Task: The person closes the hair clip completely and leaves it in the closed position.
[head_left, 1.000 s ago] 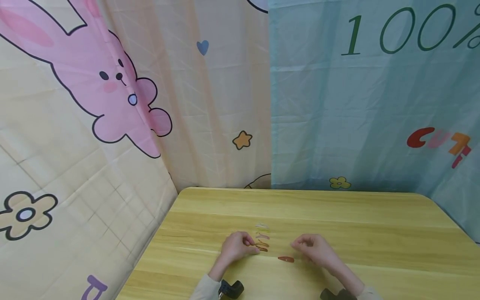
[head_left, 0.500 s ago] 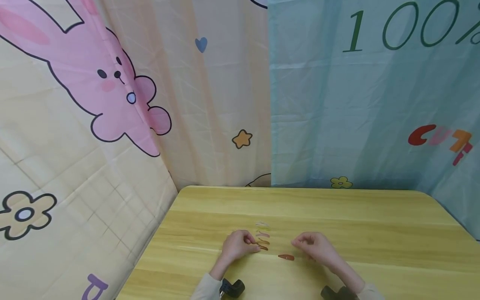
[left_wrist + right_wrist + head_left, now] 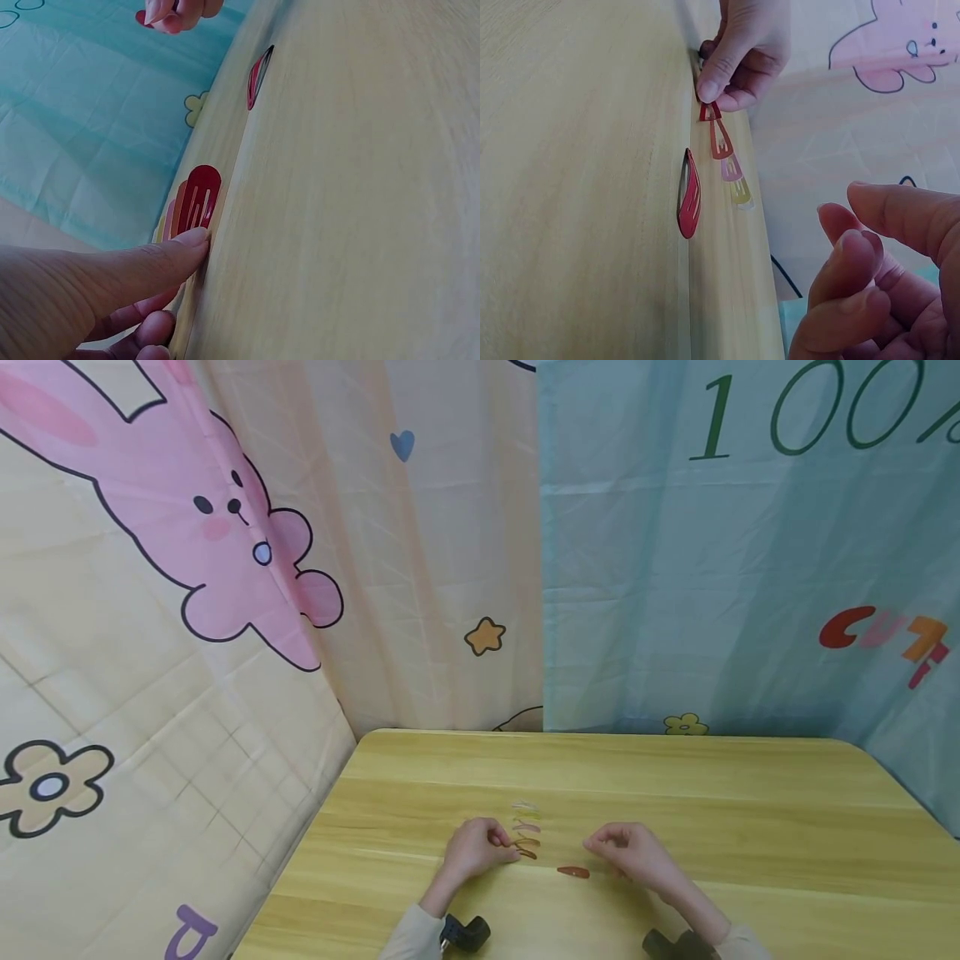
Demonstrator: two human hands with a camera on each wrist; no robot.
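Several snap hair clips lie in a row at mid-table, front to back: dark red (image 3: 201,187), orange-brown (image 3: 721,141), pink (image 3: 731,168), yellow (image 3: 741,192) and a pale one at the far end. My left hand (image 3: 474,850) pinches the end of the dark red clip between thumb and fingers, hiding that end. A separate red clip (image 3: 573,872) lies alone between the hands, nearer the right one. My right hand (image 3: 633,853), its fingers loosely curled (image 3: 885,292), hovers above the table right of that clip and holds nothing.
The wooden table (image 3: 750,793) meets patterned curtains (image 3: 442,552) along its back and left sides. A dark wrist device (image 3: 467,935) sits at the left wrist, another (image 3: 671,946) at the right.
The head view has tilted slightly downward, so the table appears a little higher. Neither hand nor any clip has visibly moved on the table.
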